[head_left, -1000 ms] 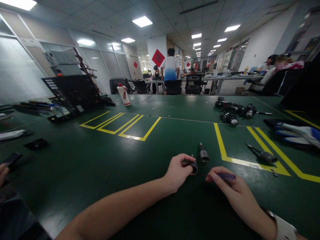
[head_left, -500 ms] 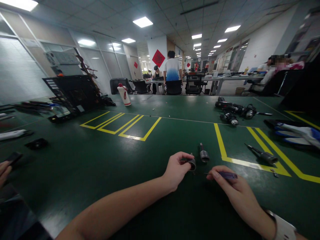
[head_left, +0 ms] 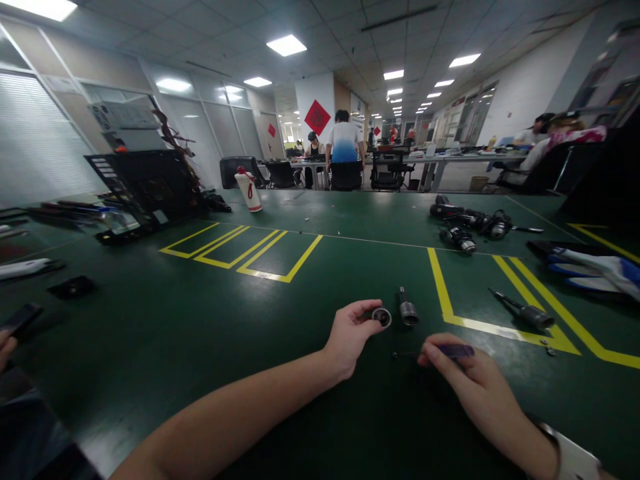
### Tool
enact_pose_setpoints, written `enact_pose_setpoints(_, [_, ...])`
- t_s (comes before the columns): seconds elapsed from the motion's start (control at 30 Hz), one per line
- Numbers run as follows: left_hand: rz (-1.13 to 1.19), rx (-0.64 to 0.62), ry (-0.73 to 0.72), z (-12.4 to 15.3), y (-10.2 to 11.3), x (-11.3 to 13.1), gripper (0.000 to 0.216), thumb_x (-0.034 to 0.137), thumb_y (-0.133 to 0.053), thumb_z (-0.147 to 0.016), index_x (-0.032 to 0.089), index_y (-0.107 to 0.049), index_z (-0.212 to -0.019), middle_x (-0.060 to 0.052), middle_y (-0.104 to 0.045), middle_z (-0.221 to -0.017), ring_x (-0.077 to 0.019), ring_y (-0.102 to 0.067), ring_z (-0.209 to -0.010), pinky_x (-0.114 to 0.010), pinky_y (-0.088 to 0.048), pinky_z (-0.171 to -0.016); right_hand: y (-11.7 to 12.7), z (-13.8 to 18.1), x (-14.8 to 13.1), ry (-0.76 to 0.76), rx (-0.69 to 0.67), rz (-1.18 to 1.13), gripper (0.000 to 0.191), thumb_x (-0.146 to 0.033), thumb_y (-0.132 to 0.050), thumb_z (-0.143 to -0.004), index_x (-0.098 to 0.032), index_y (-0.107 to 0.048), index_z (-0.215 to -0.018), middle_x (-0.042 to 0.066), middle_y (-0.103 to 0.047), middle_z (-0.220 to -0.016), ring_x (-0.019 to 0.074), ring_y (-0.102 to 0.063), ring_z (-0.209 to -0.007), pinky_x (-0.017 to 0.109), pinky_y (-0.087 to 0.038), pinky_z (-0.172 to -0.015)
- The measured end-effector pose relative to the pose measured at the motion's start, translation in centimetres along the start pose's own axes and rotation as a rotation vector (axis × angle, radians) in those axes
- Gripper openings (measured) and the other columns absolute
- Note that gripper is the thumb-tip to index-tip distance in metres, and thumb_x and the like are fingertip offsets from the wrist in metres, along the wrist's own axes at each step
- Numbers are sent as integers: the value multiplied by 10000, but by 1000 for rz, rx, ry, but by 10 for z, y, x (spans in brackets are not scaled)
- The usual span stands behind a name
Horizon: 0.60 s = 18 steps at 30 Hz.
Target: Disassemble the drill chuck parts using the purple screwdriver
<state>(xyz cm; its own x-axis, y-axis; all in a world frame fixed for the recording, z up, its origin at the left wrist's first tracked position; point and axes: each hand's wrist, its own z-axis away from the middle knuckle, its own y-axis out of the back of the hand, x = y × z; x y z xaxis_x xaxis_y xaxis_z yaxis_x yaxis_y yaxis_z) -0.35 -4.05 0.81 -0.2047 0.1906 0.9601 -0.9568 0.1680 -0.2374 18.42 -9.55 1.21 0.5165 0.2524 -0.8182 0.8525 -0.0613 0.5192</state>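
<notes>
My left hand point(head_left: 349, 337) pinches a small grey cup-shaped hole saw point(head_left: 382, 317) between thumb and fingers, its round open end facing me. A screwdriver with a purple handle point(head_left: 456, 350) lies in my closed right hand point(head_left: 463, 373), its thin shaft pointing left. At the shaft's tip shows a small dark piece point(head_left: 395, 355), too small to name. Just right of my left hand, a second hole saw point(head_left: 409, 312) rests on the green table with its shank pointing away. Farther right lies a third hole saw point(head_left: 535, 316) with a long pointed shank, near small metal bits point(head_left: 549, 349).
Yellow tape point(head_left: 447, 287) marks out areas on the table point(head_left: 225, 320). Black power tools point(head_left: 470, 223) and blue-white gloves point(head_left: 595, 270) lie to the right. A white bottle point(head_left: 249, 190) stands at the back. Another person's hand point(head_left: 6, 348) with a phone point(head_left: 23, 319) is at far left.
My left hand has turned the hole saw so its open end faces me. The screwdriver's tip has come away from it, and my right hand has shifted slightly right.
</notes>
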Motion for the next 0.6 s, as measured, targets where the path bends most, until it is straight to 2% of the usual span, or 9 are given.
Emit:
enact_pose_setpoints(0.2, [-19, -22, -34, 0, 3, -4, 362, 29, -629, -729, 153, -646, -1069, -80, -654, -1097, -195, -600, -1013, -382, -470, -929, -4, 10, 6, 160, 109, -97, 185, -343, -509, -874, -240, -656, -921, 38, -732, -874, 205, -688, -841, 281, -566, -683])
enact_pose_setpoints(0.3, [-47, -29, -49, 1, 1, -4, 368, 20, -630, -725, 155, -652, -1067, -76, -662, -1085, -186, -608, -996, -371, -472, -928, -5, 11, 7, 234, 101, -69, 176, -295, -523, -876, -253, -650, -991, 48, -715, -989, 200, -672, -928, 289, -563, -766])
enact_pose_setpoints(0.6, [-42, -57, -89, 3, -3, -6, 331, 13, -616, -734, 148, -664, -1032, -76, -685, -1014, -166, -643, -908, -370, -496, -899, -9, 11, 10, 329, 68, 33, 203, -245, -538, -862, -262, -638, -1038, 59, -705, -1023, 214, -669, -947, 351, -564, -816])
